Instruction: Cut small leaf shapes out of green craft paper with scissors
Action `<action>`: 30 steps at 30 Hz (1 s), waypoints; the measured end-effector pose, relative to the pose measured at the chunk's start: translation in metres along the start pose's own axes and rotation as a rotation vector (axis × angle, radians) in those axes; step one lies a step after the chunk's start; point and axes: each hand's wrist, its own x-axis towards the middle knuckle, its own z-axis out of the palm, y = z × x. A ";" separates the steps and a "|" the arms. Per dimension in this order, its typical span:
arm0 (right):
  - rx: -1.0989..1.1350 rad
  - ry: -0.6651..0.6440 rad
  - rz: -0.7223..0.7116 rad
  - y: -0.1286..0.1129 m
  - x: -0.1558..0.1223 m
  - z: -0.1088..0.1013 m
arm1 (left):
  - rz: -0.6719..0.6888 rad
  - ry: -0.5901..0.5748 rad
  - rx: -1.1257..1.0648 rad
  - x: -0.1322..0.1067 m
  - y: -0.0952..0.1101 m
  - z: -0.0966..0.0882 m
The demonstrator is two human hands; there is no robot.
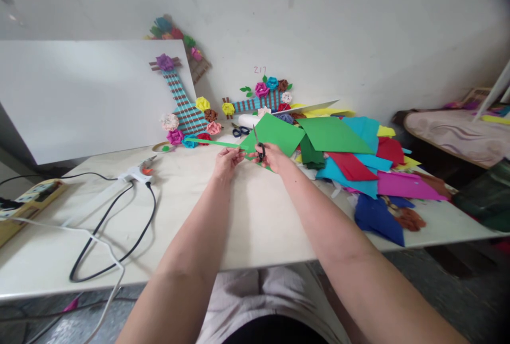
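Note:
Pinched in my left hand (230, 161) is a narrow green paper strip (213, 143) that stretches out to the left above the table. My right hand (268, 155) is closed around the black handles of a pair of scissors (261, 151), its blades pointing up and away. Both hands are close together, just in front of a large green paper sheet (274, 134). A second green sheet (337, 134) lies to its right on the paper pile. Whether the blades touch any paper I cannot tell.
A glue gun (137, 173) with a looping black cord lies left, near a power strip (32, 206). Flower-decorated guitar shapes (187, 113) lean at the back beside a white board (91, 94). Another pair of scissors (240, 131) lies behind my hands. Coloured paper (410, 185) heaps up right.

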 end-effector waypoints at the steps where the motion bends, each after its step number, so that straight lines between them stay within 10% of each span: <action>1: -0.007 0.025 -0.011 0.001 0.001 0.002 | -0.005 -0.011 0.012 0.000 0.000 0.000; 17: -0.110 0.213 -0.146 0.004 0.003 0.015 | -0.051 -0.091 0.139 -0.003 -0.003 0.004; 30: -0.247 0.107 -0.131 0.006 0.002 0.012 | -0.008 0.051 -0.003 -0.001 -0.002 0.003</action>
